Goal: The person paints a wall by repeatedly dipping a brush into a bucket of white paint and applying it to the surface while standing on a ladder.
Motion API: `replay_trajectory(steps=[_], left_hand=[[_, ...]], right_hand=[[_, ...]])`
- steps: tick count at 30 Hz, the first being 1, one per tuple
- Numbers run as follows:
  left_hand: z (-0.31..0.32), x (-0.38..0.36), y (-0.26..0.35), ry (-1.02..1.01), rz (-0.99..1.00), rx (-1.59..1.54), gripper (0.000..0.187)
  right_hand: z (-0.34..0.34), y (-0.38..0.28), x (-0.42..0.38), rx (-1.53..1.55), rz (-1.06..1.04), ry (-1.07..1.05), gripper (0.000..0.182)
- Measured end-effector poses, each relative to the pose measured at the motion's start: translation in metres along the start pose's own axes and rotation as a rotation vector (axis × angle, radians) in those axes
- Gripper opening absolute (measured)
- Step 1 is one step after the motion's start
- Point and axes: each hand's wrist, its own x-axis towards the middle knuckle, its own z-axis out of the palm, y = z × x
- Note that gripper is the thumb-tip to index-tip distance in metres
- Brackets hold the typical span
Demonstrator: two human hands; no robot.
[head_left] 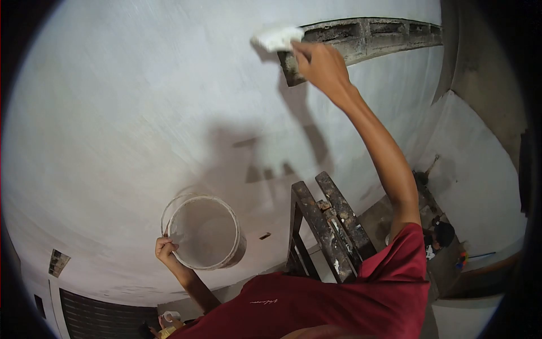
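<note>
My right hand is raised high and closed around a wide paintbrush, its head thick with white and slightly blurred. The brush is up at the white wall, by the left end of a dark vent opening. Lower on the left, my left hand grips the rim of a round bucket at its left side. The bucket's mouth faces me, with a pale greyish inside, and its wire handle loops out past the rim.
A paint-spattered wooden ladder or stand rises right in front of my body. Down at the right lie dark items and a blue stick on the floor. Another person's hand shows at the bottom left, near a dark slatted shutter.
</note>
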Motion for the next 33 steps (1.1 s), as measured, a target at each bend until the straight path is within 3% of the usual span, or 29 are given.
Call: replay_trajectory(steps=[2, 6, 9, 12, 15, 17, 21, 25, 29, 33], left_hand=[[0.005, -0.004, 0.003, 0.012, -0.009, -0.015, 0.011], [-0.002, 0.004, 0.005, -0.097, 0.0, 0.08, 0.008], [0.009, -0.002, 0.008, -0.011, -0.019, 0.024, 0.005], [0.017, -0.009, 0.016, -0.025, 0.074, -0.072, 0.01], [0.018, -0.006, 0.015, -0.016, 0.035, -0.072, 0.01], [0.012, -0.009, 0.037, 0.0, 0.001, -0.052, 0.01], [0.019, -0.016, 0.059, 0.0, -0.042, -0.054, 0.011], [0.025, -0.014, 0.059, -0.024, -0.078, -0.152, 0.013], [0.006, -0.01, 0.047, -0.052, -0.251, -0.016, 0.017], [0.007, -0.015, 0.047, -0.06, -0.297, -0.038, 0.023]], right_hand=[[-0.007, -0.011, 0.02, -0.049, 0.014, 0.065, 0.026], [0.023, -0.007, 0.006, -0.085, -0.054, -0.2, 0.027], [0.014, -0.009, -0.027, -0.047, -0.089, -0.374, 0.028], [-0.013, -0.026, -0.017, -0.006, -0.077, -0.309, 0.03], [-0.016, -0.053, 0.02, -0.011, -0.108, -0.019, 0.031], [-0.003, -0.078, 0.041, 0.018, -0.093, 0.041, 0.032], [0.026, -0.086, -0.007, -0.105, -0.06, -0.215, 0.037], [0.005, -0.095, -0.054, -0.053, -0.036, -0.76, 0.028], [-0.011, -0.114, -0.06, 0.162, 0.002, -0.796, 0.025], [-0.03, -0.149, -0.055, 0.404, 0.05, -0.851, 0.028]])
